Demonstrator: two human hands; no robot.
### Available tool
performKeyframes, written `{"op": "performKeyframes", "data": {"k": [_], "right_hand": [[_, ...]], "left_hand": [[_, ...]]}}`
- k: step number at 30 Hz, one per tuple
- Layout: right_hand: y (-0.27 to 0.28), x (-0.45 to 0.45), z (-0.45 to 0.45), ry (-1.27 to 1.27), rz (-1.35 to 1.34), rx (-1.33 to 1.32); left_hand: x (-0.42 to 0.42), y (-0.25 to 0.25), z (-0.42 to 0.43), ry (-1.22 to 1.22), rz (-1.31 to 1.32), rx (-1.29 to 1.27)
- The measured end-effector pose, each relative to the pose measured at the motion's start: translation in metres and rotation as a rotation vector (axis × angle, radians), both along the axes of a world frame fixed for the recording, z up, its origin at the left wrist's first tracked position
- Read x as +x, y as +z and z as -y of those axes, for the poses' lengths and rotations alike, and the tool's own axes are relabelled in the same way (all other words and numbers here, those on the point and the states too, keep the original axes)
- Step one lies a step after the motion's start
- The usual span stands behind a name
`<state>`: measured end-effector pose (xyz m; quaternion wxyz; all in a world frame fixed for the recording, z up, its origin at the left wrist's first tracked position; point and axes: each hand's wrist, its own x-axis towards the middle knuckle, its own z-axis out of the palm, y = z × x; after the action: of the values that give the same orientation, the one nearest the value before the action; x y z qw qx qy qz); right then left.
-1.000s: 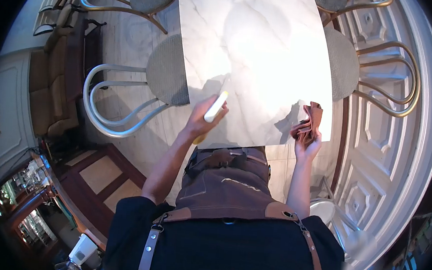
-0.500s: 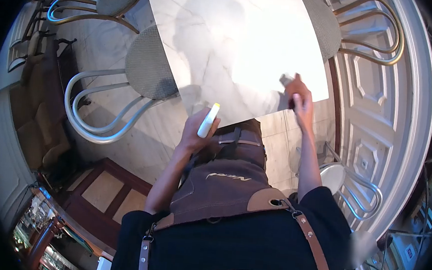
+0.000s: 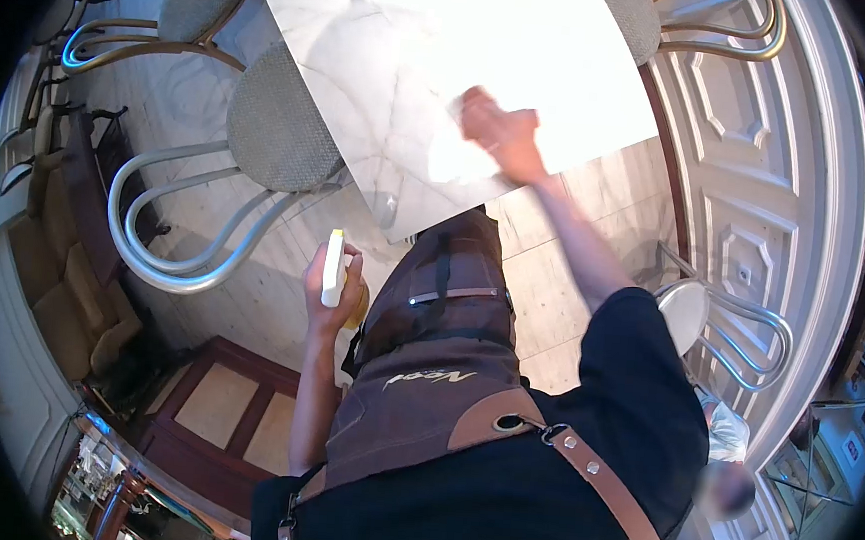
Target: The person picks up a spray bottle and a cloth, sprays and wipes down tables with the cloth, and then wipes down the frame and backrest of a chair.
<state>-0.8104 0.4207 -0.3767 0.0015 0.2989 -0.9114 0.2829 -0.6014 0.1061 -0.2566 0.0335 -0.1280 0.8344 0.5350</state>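
Note:
In my left hand (image 3: 336,293) is a spray bottle with a white head (image 3: 333,268) and a yellow nozzle. That hand is wrapped round it, off the table's near left corner, over the floor. My right hand (image 3: 513,147) reaches over the white marbled table (image 3: 363,115) and presses a brown cloth (image 3: 481,115) on its near part; motion blurs the hand and cloth. Strong glare covers much of the tabletop.
Grey-seated chairs stand at the table's left (image 3: 278,119) and right (image 3: 631,18). A round-seated chair (image 3: 683,316) is at the lower right near a panelled white wall (image 3: 755,242). Another person (image 3: 727,431) is at the lower right. A brown sofa (image 3: 60,294) is at the left.
My right hand has swept the cloth leftward across the tabletop. My left hand has moved left and down, away from the table edge, with the spray bottle. The view has shifted and turned.

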Motion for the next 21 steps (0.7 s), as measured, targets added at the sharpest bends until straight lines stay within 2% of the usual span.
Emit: {"op": "performKeyframes", "data": {"k": [1, 2, 3, 4, 5, 8, 9, 10, 11, 12, 13, 15, 16, 18, 19, 20, 21], "right_hand": [[-0.03, -0.023, -0.056, -0.175, -0.034, -0.1], [-0.038, -0.039, -0.11, -0.409, -0.138, 0.164], [-0.049, -0.053, -0.159, -0.579, -0.213, 0.289], [-0.042, -0.051, -0.174, -0.823, -0.093, 0.586], [-0.052, -0.059, -0.187, -0.887, -0.149, 0.592], [-0.09, -0.068, -0.129, -0.95, -0.182, 0.49], [-0.098, -0.058, -0.091, -0.814, -0.222, 0.162], [-0.086, -0.041, -0.038, -0.686, -0.243, 0.123], [-0.101, -0.023, 0.006, -0.509, -0.021, 0.142], [-0.022, -0.002, 0.056, -0.35, 0.295, 0.464], [-0.096, 0.039, 0.099, -0.343, -0.064, -0.293], [-0.112, 0.103, 0.138, 0.126, 0.129, -0.439], [-0.061, 0.109, 0.126, 0.307, -0.202, -0.234], [-0.049, 0.1, 0.081, 0.314, -0.069, -0.26], [-0.027, 0.079, 0.049, 0.237, 0.129, -0.232], [-0.042, 0.068, 0.016, -0.024, -0.075, -0.076], [-0.037, 0.04, -0.029, -0.161, 0.195, 0.015]], "left_hand": [[0.005, 0.0, 0.001, 0.012, 0.027, -0.015], [0.008, 0.001, 0.004, 0.023, 0.053, -0.033], [0.01, 0.0, 0.008, 0.024, 0.048, -0.038], [0.012, -0.002, 0.01, 0.028, 0.057, -0.024], [0.012, -0.002, 0.011, 0.028, 0.073, -0.012], [-0.007, 0.021, -0.002, 0.09, 0.157, 0.053], [-0.013, 0.02, -0.004, 0.074, 0.162, 0.054], [-0.018, 0.018, -0.004, 0.071, 0.16, 0.065], [-0.023, 0.017, -0.006, 0.074, 0.158, 0.076], [-0.031, 0.017, -0.008, 0.068, 0.158, 0.075], [-0.04, 0.017, -0.012, 0.067, 0.128, 0.08], [-0.053, 0.021, -0.018, 0.059, 0.106, 0.089], [-0.06, 0.024, -0.02, 0.054, 0.082, 0.116], [-0.068, 0.025, -0.019, 0.053, 0.058, 0.145], [-0.068, 0.023, -0.018, 0.072, 0.034, 0.14], [-0.067, 0.023, -0.016, 0.092, 0.01, 0.135], [-0.067, 0.022, -0.016, 0.099, 0.011, 0.134]]}}
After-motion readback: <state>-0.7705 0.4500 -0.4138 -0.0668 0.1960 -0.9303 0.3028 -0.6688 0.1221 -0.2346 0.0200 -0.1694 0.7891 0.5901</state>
